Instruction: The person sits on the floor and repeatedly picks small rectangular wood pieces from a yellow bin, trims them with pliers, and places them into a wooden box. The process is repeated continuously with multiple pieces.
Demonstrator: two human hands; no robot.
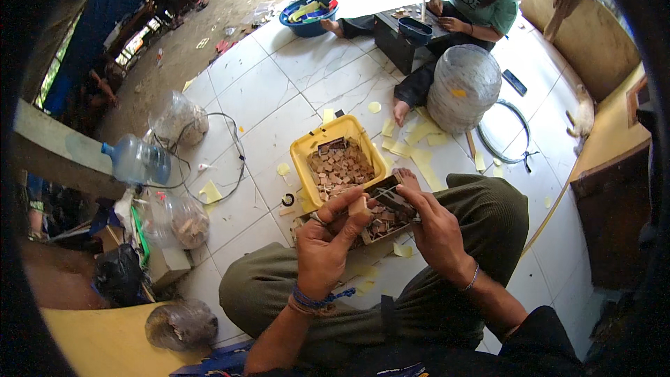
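My left hand point(324, 248) is closed in a pinch. Its thumb and fingers grip a small light-brown wooden block point(359, 205). My right hand point(438, 234) is bent over a dark tool with a metallic edge point(395, 199), whose exact kind I cannot make out. Under both hands is a shallow wooden box point(377, 238) with several small brown tiles point(385, 223) in it, partly hidden by my fingers. Just beyond stands a yellow plastic basin point(301, 160), with a heap of similar brown square pieces point(342, 173) inside.
Across the tiled floor a person point(481, 3) works at a dark box point(393, 43), beside a large translucent plastic container point(463, 87). A blue tub point(310, 26) stands farther off. To the left are a water jug point(143, 159) and stuffed plastic bags point(183, 220). Yellow scraps point(426, 167) litter the floor.
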